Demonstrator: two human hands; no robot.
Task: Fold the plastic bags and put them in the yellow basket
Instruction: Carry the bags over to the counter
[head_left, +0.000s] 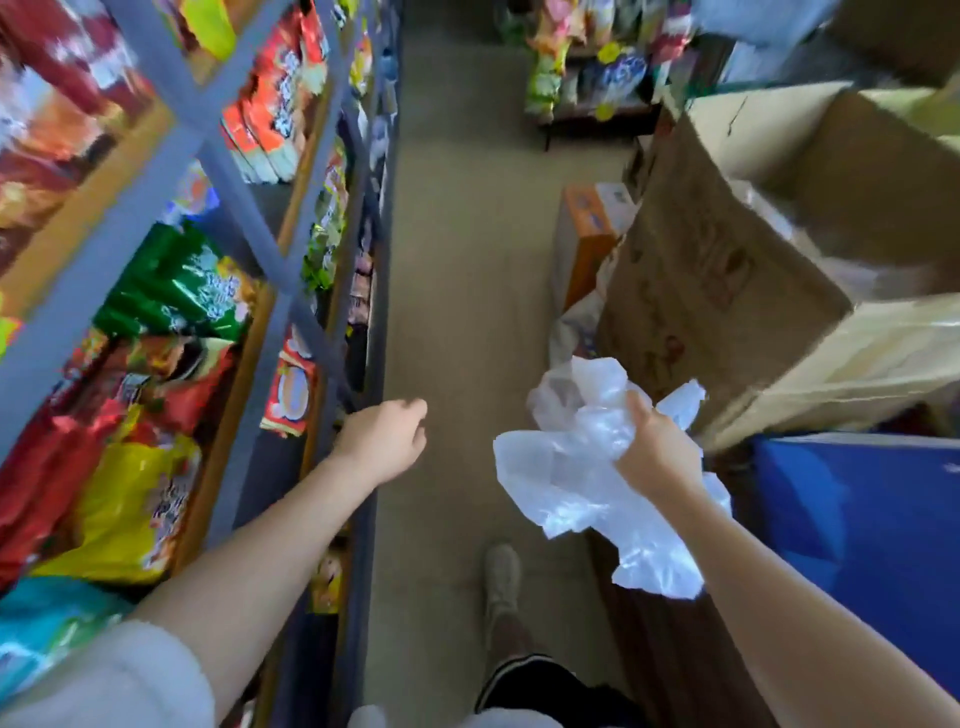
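1. The shelving fills the whole left side, grey metal uprights and crossbars with wooden edges, packed tight with snack packets in red, green, yellow and orange.
2. The floor, a dull beige aisle, runs straight up the middle between the shelving and the stacked goods on the right.
3. On the right, a big open cardboard box sits tilted, flaps up; below it is a blue box, and beyond it, low on the floor, an orange-and-white carton.
4. Here are the plastic bags: a crumpled, translucent white bundle held in the air over the aisle's right edge, just in front of the cardboard box, with loose ends hanging below the wrist.
5. The right hand has its fingers curled into that bundle, clutching it from behind.
6. The left hand reaches forward beside the shelving's edge, fingers loosely curled, holding nothing.
7. Down at the bottom, one foot in a pale shoe stands on the floor.
8. No yellow basket can be made out here.
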